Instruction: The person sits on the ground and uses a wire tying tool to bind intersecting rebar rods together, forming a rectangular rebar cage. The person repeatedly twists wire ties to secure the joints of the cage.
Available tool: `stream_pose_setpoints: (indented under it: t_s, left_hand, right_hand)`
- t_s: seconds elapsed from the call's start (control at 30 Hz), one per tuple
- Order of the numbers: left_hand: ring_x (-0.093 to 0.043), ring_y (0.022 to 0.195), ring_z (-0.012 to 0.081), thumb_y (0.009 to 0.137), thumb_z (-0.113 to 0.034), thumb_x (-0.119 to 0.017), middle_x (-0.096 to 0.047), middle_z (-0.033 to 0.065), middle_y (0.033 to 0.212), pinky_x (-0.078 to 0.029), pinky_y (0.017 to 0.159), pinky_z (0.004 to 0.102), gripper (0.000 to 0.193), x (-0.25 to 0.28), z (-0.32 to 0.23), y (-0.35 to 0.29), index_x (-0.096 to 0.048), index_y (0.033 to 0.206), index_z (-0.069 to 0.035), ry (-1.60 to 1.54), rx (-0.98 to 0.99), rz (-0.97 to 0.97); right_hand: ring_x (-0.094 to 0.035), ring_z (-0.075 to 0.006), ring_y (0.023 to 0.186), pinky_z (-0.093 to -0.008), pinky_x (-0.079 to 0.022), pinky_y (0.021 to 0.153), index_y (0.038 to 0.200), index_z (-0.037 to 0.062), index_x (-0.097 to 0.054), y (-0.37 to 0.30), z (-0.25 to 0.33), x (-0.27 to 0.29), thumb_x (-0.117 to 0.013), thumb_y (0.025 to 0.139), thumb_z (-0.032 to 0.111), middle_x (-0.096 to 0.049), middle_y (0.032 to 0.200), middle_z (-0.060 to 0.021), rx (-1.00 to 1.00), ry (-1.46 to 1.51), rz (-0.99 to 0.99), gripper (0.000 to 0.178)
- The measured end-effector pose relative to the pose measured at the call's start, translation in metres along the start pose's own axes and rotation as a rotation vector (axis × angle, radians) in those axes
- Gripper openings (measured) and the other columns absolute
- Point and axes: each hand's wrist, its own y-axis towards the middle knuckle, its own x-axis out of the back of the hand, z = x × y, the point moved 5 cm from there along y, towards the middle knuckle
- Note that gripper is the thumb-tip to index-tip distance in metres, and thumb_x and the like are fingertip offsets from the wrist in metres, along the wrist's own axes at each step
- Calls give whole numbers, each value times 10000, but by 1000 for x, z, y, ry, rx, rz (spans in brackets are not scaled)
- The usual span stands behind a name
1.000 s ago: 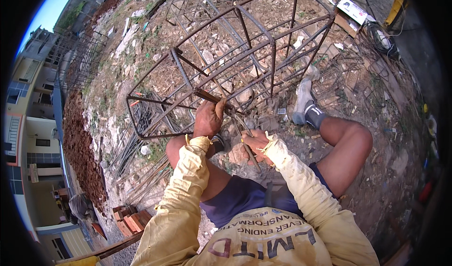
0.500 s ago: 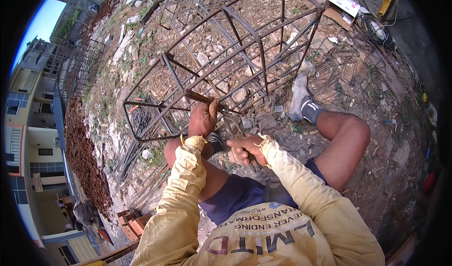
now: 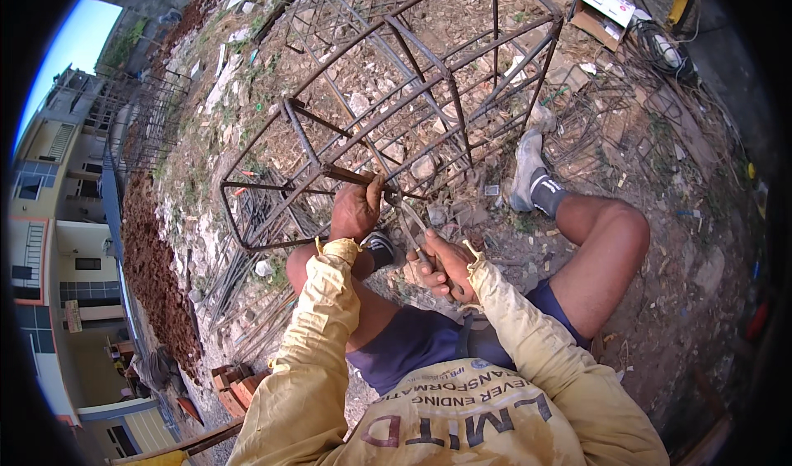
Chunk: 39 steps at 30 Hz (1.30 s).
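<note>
My left hand is closed around the near corner of a rusty rebar cage, thumb on top by the bar joint. In my right hand are the handles of a pair of long metal pincers. Their jaws meet the bars just right of my left thumb. What the jaws bite on, perhaps thin wire, is too small to make out. The cage's long bars and square stirrups stretch away toward the upper right.
Under the cage lies rubble-strewn ground with loose rods at left. Reddish bricks are stacked at lower left. A white-topped cardboard box and coiled cable sit at upper right. My right shoe stands beside the cage.
My right hand has shifted slightly right and turned, so the pincers' handles show more plainly and look further apart. My left hand keeps its grip on the cage.
</note>
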Motion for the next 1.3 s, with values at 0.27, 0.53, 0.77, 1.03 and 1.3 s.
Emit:
stream_pose_setpoints:
  t_s: [0.27, 0.53, 0.77, 1.03, 1.3]
  left_hand:
    - [-597, 833, 433, 975, -235, -495, -626, 237, 792, -462, 703, 485, 264, 3, -1, -2, -637, 923, -19, 8, 10, 16]
    - [-600, 811, 434, 986, -302, -488, -629, 217, 809, -457, 702, 478, 340, 5, 3, 1, -667, 933, -18, -38, -37, 82]
    - [-599, 829, 366, 964, -355, -538, -645, 177, 868, -458, 732, 419, 353, 14, 10, 5, -701, 974, -43, -113, 66, 214]
    - [-627, 909, 281, 926, -408, -601, -675, 154, 950, -467, 791, 392, 392, 19, 8, 4, -712, 1024, -44, -212, 169, 293]
    - [-593, 1110, 319, 894, -320, -673, -624, 218, 1164, -449, 953, 387, 483, 12, -4, -49, -581, 1202, 40, -401, 372, -128]
  right_hand:
    - [-567, -160, 551, -291, -473, 478, 1004, 76, -534, -16, 34, -10, -407, 967, 587, -588, 749, -47, -258, -167, -168, 528]
    - [-468, -92, 443, -248, -390, 400, 964, 90, -517, -15, 15, -16, -645, 904, 409, -480, 615, 8, -306, 289, 94, 349]
    - [-535, -241, 545, -356, -449, 506, 1035, 8, -553, -30, 38, 4, -575, 924, 486, -579, 731, -81, 303, -1315, -619, 491]
    - [-514, -103, 501, -275, -375, 384, 966, 28, -597, -25, 20, 15, -358, 954, 649, -585, 728, -16, -329, 93, -65, 666]
    - [-521, -158, 400, -317, -398, 358, 873, 63, -557, -12, 35, 3, -610, 905, 487, -540, 567, -26, -261, -515, -293, 429]
